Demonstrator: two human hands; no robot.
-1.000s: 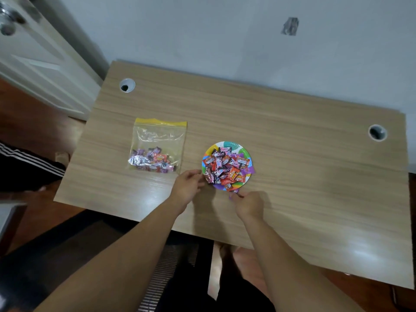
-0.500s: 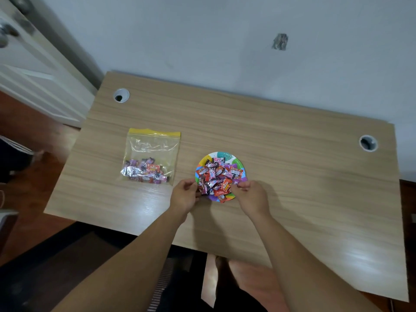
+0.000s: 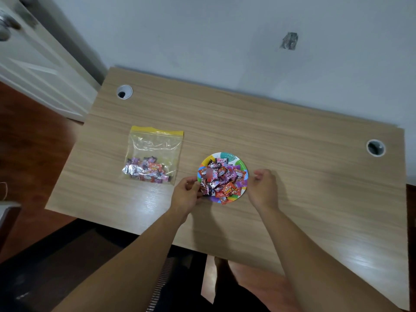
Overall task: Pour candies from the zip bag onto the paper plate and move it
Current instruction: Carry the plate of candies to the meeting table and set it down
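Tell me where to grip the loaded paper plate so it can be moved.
Grip the paper plate by its bare rim at left and right, one hand each side, fingers under the edge. It's shallow and piled with loose candies, so a level two-sided lift seems safest.

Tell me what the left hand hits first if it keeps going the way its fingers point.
The left hand points right, at the paper plate; its fingertips already seem to reach the plate's left rim, so it likely meets the rim and the candies first.

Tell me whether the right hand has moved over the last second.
Yes: the right hand has shifted from the paper plate's near edge to its right side, toward the right cable hole.
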